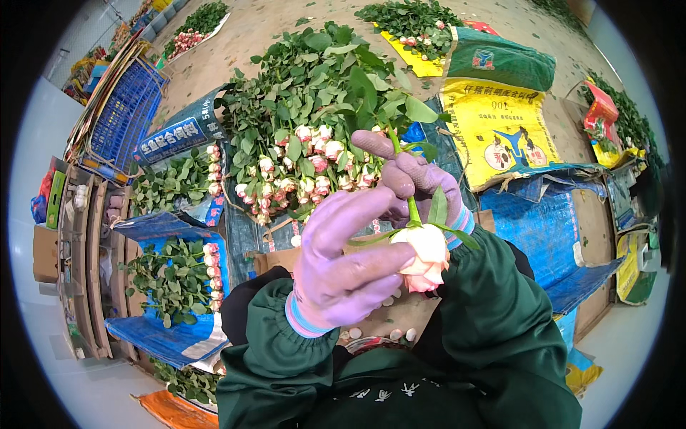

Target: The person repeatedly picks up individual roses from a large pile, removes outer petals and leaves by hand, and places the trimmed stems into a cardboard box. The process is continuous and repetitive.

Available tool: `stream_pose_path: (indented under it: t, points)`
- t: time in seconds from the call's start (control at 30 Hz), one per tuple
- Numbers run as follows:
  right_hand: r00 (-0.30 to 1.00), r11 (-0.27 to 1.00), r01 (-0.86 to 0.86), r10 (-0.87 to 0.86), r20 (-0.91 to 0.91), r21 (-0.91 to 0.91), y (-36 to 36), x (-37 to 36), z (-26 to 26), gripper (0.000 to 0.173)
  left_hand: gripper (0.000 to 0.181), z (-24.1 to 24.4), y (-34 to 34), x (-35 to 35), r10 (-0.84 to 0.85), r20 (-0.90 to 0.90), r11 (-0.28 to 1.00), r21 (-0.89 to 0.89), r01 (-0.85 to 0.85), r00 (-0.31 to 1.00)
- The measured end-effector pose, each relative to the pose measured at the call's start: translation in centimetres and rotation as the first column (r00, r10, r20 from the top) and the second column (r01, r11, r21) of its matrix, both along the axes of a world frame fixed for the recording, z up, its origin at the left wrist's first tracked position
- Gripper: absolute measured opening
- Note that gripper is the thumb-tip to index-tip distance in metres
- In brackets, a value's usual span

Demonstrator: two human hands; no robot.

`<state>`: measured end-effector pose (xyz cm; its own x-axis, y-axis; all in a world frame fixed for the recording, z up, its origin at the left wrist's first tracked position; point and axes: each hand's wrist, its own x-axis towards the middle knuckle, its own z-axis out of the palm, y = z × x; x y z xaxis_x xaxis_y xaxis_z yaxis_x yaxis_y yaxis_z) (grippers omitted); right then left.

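Note:
A pale cream-pink rose (pixel 424 252) hangs head down before my chest, its bloom toward me and its leafy stem pointing away. My right hand (pixel 423 179), in a purple knit work glove, has its fingers closed around the green stem above the bloom. From the left, my left hand (pixel 343 257), gloved alike, brings its fingertips against the side of the bloom, at the outer petals. Its thumb tip is partly hidden. Just beyond both hands lies a large heap of cut roses (pixel 305 150), blooms toward me and leaves behind.
Leafy rose bunches lie at left, one on a blue woven sheet (pixel 161 327). A yellow and green feed sack (pixel 498 118) drapes at right, above another blue sheet (pixel 530 230). Blue plastic crates (pixel 123 102) and wooden shelving (pixel 88 268) stand at left. More roses (pixel 423 32) lie on the floor ahead.

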<state>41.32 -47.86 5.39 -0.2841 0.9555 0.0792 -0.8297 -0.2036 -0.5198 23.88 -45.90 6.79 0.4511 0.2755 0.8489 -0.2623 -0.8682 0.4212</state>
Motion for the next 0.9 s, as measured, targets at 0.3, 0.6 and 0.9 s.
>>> stream_pose_path:
  t: [0.3, 0.6, 0.9]
  points:
    - [0.989, 0.998, 0.012, -0.003, -0.149, 0.062, 0.2, 1.0, 0.9, 0.054, 0.017, -1.0, -1.1, 0.1, -0.135, 0.218, 0.812, -0.535, 0.234, 0.967]
    - [0.912, 0.973, 0.23, -0.222, 0.344, 0.017, 0.8, 1.4, 0.1, 0.041, 0.027, -0.2, 0.7, -1.9, 0.029, -0.038, 0.986, -0.163, -0.035, 0.999]
    - [0.896, 0.977, 0.15, -0.07, 0.438, -0.151, 0.2, 0.4, 0.1, 0.039, 0.036, 0.3, 1.0, -0.9, 0.072, -0.17, 0.994, 0.098, -0.055, 0.983]
